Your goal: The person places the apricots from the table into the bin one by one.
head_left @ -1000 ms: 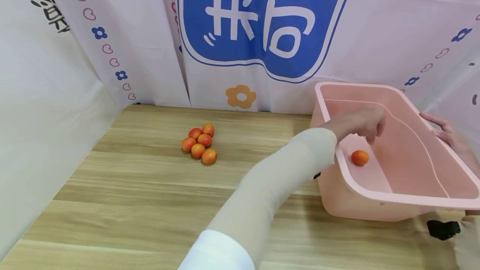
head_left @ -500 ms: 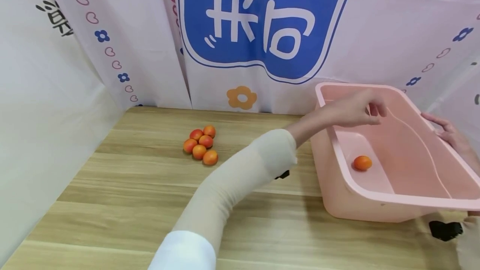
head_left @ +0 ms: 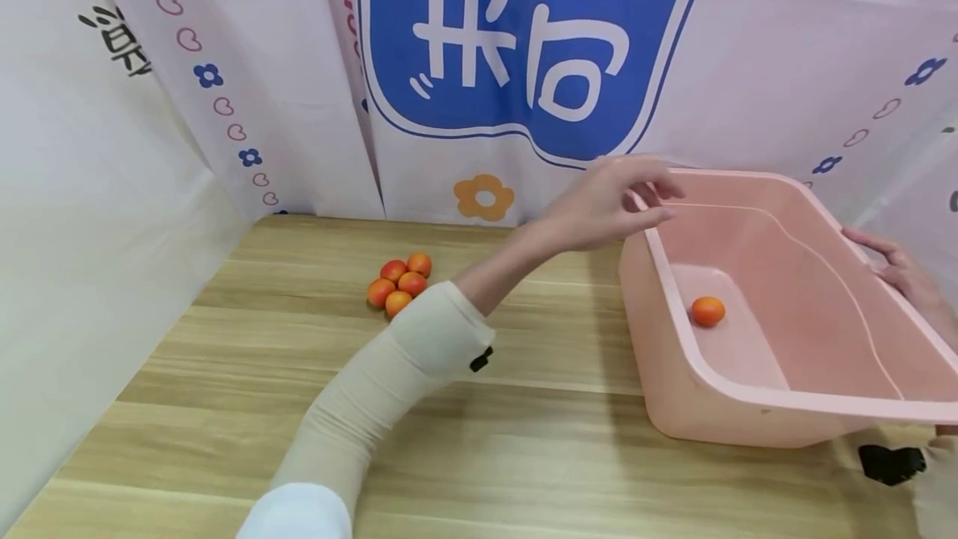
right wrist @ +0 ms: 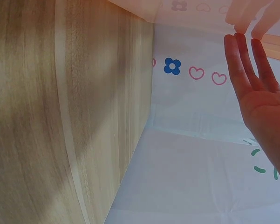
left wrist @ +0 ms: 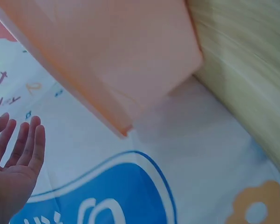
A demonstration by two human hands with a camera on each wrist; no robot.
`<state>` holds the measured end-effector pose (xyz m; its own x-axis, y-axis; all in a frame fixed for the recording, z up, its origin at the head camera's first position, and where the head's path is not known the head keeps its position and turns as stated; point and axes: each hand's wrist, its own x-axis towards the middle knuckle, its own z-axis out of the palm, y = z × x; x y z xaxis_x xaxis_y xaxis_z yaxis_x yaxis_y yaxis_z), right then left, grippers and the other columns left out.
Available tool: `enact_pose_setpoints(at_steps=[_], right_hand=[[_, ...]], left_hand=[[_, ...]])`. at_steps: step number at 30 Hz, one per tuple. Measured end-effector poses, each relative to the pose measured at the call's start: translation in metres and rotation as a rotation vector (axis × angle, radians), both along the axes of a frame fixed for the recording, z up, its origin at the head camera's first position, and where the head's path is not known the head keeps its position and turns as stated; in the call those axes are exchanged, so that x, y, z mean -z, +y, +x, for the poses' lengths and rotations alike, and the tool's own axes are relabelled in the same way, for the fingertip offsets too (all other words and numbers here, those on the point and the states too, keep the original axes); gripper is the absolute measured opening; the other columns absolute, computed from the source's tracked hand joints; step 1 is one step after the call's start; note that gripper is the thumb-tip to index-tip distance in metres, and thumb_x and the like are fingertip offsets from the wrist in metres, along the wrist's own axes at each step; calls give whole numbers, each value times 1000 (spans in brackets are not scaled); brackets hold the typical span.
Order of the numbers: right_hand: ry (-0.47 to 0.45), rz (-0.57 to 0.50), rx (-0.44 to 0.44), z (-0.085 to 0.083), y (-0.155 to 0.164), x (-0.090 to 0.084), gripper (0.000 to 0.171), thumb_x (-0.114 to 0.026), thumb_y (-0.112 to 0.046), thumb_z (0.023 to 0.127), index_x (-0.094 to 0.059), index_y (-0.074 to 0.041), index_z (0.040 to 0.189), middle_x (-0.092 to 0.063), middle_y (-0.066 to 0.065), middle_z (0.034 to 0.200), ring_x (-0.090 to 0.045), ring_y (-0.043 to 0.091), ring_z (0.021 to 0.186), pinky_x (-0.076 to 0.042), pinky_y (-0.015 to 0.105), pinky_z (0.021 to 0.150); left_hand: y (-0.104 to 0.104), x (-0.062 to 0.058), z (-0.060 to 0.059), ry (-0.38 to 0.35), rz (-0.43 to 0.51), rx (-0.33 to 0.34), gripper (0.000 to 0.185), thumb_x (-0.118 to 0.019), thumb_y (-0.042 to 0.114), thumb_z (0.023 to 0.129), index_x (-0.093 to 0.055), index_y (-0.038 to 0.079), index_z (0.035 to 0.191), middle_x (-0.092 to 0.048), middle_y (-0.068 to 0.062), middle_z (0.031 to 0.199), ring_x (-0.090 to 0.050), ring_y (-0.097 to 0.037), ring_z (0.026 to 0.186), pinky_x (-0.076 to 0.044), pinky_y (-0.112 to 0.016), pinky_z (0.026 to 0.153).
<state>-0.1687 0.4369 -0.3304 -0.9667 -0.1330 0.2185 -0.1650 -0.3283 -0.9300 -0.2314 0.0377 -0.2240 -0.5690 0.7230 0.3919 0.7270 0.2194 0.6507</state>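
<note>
In the head view, a pink tub (head_left: 786,402) is seen tilted on the right of a wooden table (head_left: 524,439), and a single orange fruit (head_left: 707,311) lies on its floor near the left wall. The left hand (head_left: 609,202) is held in the air just over the tub's far left corner, its fingers loosely extended and nothing gripped in them; its forearm is covered by a cream sleeve (head_left: 382,381). The right hand (head_left: 901,273) is laid against the tub's right rim with the fingers stretched along it. A cluster of orange fruits (head_left: 399,283) is seen on the table well to the left of the tub, partly hidden by the sleeve, and a printed backdrop (head_left: 524,48) is hung behind the table. In the left wrist view, the left hand is shown at the lower left with straight, slightly spread fingers (left wrist: 30,147), empty, while the tub's underside fills the upper part. In the right wrist view, the right hand's fingers (right wrist: 244,70) are shown straight, with their tips touching the tub's pink edge.
</note>
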Motion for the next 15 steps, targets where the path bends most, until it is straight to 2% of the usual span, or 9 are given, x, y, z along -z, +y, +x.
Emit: enact_pose_setpoints(at_steps=[7,11,15], right_hand=[[20,-47,-57,1,-1,2,60,-20,10,106,-68,-15,133,-72,4,109,-71,12,83,-59,20,64],[19,-31,-55,0,-1,0,61,-20,10,106,-68,-17,133,-72,3,109,-71,12,81,-58,20,62],[11,-10,-33,1,-1,0,66,-17,11,104,-68,-19,133,-70,2,107,-69,11,79,-58,20,61]], left_hand=[[-44,27,3,-34,-26,-88,25,-70,5,99,-69,-3,123,-70,-15,118,-69,-19,103,-56,-19,87],[-68,39,2,-11,-50,-151,21,-71,4,98,-71,-1,118,-72,-12,113,-70,-19,101,-58,-22,87],[-92,46,-1,31,-86,-202,20,-73,5,97,-73,0,116,-72,-10,110,-71,-19,99,-59,-24,86]])
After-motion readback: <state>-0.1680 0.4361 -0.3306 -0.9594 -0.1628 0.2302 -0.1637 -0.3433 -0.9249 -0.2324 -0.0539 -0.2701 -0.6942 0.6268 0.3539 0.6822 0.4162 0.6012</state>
